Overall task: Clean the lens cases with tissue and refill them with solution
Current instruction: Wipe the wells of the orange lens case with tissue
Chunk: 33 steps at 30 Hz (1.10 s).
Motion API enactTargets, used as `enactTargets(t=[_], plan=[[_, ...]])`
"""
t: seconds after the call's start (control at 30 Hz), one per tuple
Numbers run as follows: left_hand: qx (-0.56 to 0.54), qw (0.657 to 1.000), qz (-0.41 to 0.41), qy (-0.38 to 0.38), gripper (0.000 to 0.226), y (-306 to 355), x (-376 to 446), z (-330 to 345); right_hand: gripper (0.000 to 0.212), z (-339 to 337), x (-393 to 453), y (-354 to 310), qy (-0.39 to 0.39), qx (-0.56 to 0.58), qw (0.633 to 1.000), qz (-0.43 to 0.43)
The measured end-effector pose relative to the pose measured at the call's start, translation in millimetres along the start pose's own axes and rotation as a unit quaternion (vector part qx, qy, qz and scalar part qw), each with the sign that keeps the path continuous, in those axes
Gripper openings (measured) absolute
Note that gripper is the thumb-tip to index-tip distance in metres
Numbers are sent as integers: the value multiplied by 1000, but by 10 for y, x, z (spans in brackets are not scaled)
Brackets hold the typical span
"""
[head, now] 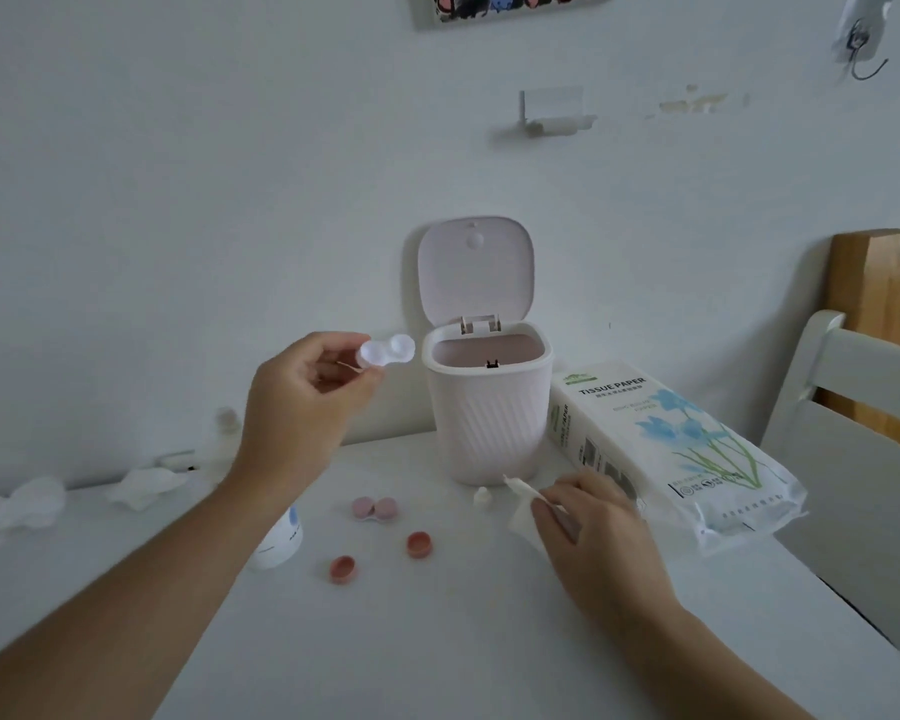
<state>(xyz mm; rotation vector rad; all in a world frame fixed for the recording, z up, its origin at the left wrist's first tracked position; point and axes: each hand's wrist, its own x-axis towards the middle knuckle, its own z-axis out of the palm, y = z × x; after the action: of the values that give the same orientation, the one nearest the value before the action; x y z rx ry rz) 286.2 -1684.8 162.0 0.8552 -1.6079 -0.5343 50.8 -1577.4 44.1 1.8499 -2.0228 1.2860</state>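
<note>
A: Where is the clear lens case [387, 350]?

B: I have it pinched at one end in my left hand [302, 394], raised beside the open bin [487, 402]. The fingers [552, 517] of my right hand [591, 543] are curled round a tissue [523, 506] low over the desk [437, 641].

A: Best technique?

B: I judge: twist the tissue tip into each well.

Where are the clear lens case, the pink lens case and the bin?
clear lens case [392, 350], head view, right well.
pink lens case [374, 508], head view, middle, between wells.
bin [481, 433], head view, ribbed front wall.
</note>
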Motion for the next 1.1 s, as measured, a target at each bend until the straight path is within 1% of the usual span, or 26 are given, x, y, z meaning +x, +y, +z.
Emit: enactTargets(t=[0.07,0.13,0.17,0.2,0.27,0.3,0.33,0.4,0.5,0.63,0.7,0.77,0.9,1.03,1.1], plan=[[-51,997,-55,-34,18,-48,-251,-81,7,-42,34,-72,71,14,997,-35],[-95,987,-96,-89,21,-129,-475,-144,6,-102,72,-179,120,68,989,-46],[-119,980,-111,-114,25,-170,-567,-171,9,-136,97,-247,129,110,985,-24],[-140,973,-124,-135,28,-205,-642,-195,12,-166,127,-326,121,158,980,14],[-159,964,-134,-165,27,-264,-746,-242,13,-195,199,-505,71,253,961,91],[-162,962,-135,-176,24,-292,-782,-262,13,-188,232,-596,46,291,949,115],[-164,960,-137,-182,22,-318,-813,-279,13,-174,261,-684,24,321,938,127],[-167,961,-137,-174,26,-375,-859,-306,16,-110,320,-840,-19,358,925,125],[-184,964,-137,-135,34,-448,-923,-321,19,49,359,-1010,-95,373,918,98],[-187,964,-138,-126,29,-515,-951,-308,26,263,330,-1082,-177,387,900,88],[-176,967,-133,-124,28,-520,-943,-305,25,325,309,-1072,-200,396,892,88],[-162,970,-134,-123,27,-516,-944,-299,20,369,295,-1026,-223,393,888,89],[-132,975,-117,-136,24,-526,-970,-289,30,397,264,-934,-272,365,884,104],[-137,975,-106,-136,27,-519,-983,-277,32,376,240,-884,-336,368,862,93],[-138,977,-97,-133,28,-523,-989,-272,35,367,241,-865,-343,370,858,96]])
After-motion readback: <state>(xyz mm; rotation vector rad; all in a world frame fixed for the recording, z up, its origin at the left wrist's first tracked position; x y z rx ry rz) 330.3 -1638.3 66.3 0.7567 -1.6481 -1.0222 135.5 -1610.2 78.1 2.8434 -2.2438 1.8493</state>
